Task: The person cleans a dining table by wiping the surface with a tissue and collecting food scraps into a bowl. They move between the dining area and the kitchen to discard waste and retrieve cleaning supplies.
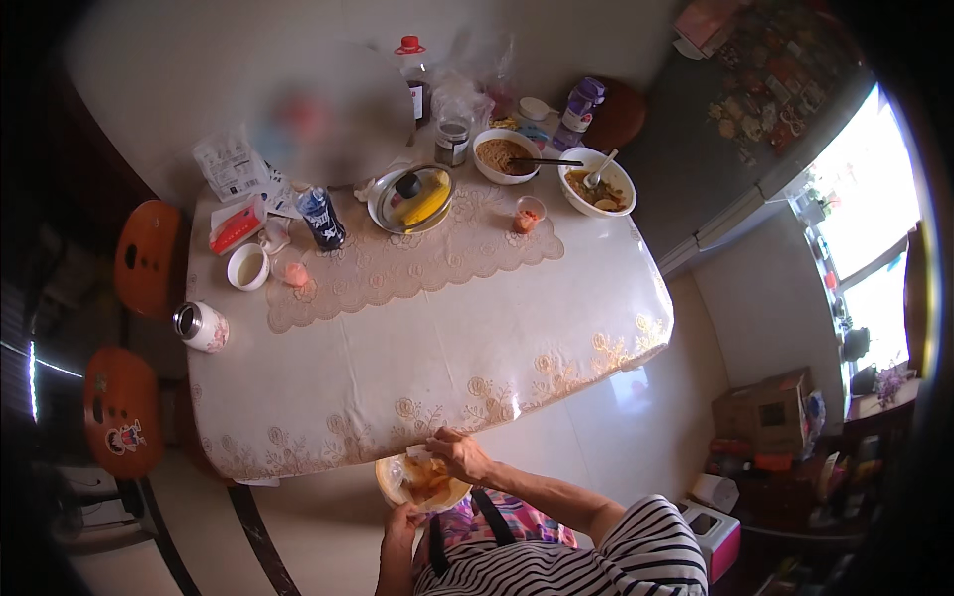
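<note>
Below the table's front edge, a round bowl or basin (423, 483) with yellow-orange contents is held close to the body. My left hand (402, 520) grips its lower rim. My right hand (456, 453) is at its upper right rim, fingers closed on a small whitish item (419, 451) too small to name. Whether that item is a utensil handle or part of the bowl cannot be told. Beyond lies the dining table (447, 350) with a patterned cloth.
On the table stand a glass-lidded dish (412, 200), a noodle bowl with chopsticks (507, 156), a soup bowl with a spoon (596, 183), a dark bottle (320, 217), a white cup (248, 267) and an open thermos (201, 326). Orange chairs (123, 413) stand at the left.
</note>
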`<state>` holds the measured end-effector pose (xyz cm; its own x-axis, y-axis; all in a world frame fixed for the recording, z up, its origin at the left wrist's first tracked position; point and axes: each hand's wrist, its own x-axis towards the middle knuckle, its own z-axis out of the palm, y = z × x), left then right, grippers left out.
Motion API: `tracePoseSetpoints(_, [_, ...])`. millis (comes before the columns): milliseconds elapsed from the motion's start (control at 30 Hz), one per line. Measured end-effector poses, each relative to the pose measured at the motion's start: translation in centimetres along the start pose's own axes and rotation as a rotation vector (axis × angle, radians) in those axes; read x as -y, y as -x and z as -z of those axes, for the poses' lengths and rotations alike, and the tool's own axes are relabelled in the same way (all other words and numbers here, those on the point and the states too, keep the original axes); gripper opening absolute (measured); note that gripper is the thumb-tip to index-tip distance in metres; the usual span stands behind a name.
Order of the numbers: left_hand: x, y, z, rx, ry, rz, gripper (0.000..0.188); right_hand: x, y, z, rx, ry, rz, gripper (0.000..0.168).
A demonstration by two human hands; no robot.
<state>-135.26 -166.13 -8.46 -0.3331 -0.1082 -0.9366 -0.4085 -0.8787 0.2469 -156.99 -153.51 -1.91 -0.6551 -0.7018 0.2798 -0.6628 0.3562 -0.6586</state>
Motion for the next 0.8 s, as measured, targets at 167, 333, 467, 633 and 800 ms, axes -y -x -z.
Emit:
tracePoseSetpoints(167, [0.1,0.5,0.3,-0.021,0.016,-0.029,0.05,-10.4,-8.1,9.3,-0.377,-0.071,-0.165,0.016])
tracePoseSetpoints(333, [-0.5,1.9,0.2,0.014,0.082,-0.11,0.051,-25.3,-12.5,18.4,-0.519,0.507,-0.379,0.01])
tracePoseSetpoints(467, [-0.2,2.5,1.1,-0.072,0.072,-0.133,0.044,-21.9,-13.6,13.3,-0.569,0.586,-0.28,0.009])
tracePoseSetpoints(633, [1.5,1.9,3.4,-0.042,-0.165,-0.319,0.038,-5.9,-7.9,1.9,-0.212,0.222,0.038,0.015])
tracePoseSetpoints(800, [1.0,2.4,3.7,-0.058,-0.465,-0.589,0.028,4.9,-4.6,-3.9,0.222,-0.261,0.323,0.033])
